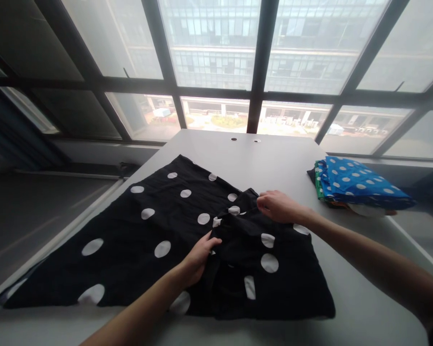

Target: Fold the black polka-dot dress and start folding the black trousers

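The black polka-dot cloth (pixel 122 240) spreads over the near part of the white worktop (pixel 281 163), reaching its left edge. The left hand (pixel 198 254) pinches a bunched fold mid-cloth; slightly farther, the right hand (pixel 279 206) grasps the cloth's far rim, probably to control loose layers between them. Beyond, a folded blue cloth (pixel 364 180) tops a pile at the right edge, apparently stacked out of the way.
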Demonstrator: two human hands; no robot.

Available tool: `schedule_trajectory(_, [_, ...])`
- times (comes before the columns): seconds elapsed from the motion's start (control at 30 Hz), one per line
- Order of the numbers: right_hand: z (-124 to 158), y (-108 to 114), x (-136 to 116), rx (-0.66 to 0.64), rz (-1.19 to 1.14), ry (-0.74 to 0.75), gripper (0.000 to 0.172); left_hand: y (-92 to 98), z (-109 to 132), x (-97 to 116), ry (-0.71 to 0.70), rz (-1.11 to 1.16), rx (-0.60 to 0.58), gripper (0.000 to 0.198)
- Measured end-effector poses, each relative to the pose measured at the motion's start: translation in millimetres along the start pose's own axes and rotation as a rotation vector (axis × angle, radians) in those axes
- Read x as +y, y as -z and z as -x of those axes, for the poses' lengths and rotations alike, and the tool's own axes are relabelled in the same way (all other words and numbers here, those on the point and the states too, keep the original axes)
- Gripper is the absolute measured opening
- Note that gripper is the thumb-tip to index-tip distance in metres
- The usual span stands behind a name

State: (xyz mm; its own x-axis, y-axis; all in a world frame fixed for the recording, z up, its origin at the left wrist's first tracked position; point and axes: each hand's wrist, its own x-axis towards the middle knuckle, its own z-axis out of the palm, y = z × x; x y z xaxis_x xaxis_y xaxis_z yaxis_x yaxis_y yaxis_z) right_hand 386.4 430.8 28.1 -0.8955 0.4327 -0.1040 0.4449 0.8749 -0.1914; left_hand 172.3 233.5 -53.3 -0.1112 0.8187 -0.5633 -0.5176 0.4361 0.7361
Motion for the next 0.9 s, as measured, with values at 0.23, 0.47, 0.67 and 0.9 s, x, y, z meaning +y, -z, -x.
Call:
schedule_trajectory(0.23, [22.5, -18.1, -28.0, -0.367, 0.208, 0.003, 0.012, 1.6, -0.3, 0.0, 0.016, -0.003, 0.004, 0.048])
schedule_trajectory(0.47, [-41.9, 3.4, 20.0, 0.089, -0.031, -0.211, 0.014, 7.4, -5.1, -3.7, 0.003, -0.016, -0.015, 0.044])
schedule_trajectory(0.67, [-107.2, -24.6, 60.3, 0.116, -0.375, -0.308, 0.047, 5.1, -4.1, -4.5, -0.006, -0.005, 0.006, 0.043])
schedule_trajectory(0.9, [-114.5, -27.3, 90.7, -0.069, -0.557, -0.463, 0.076, 5.3, -3.6, -5.0, -0.007, 0.012, -0.037, 0.04])
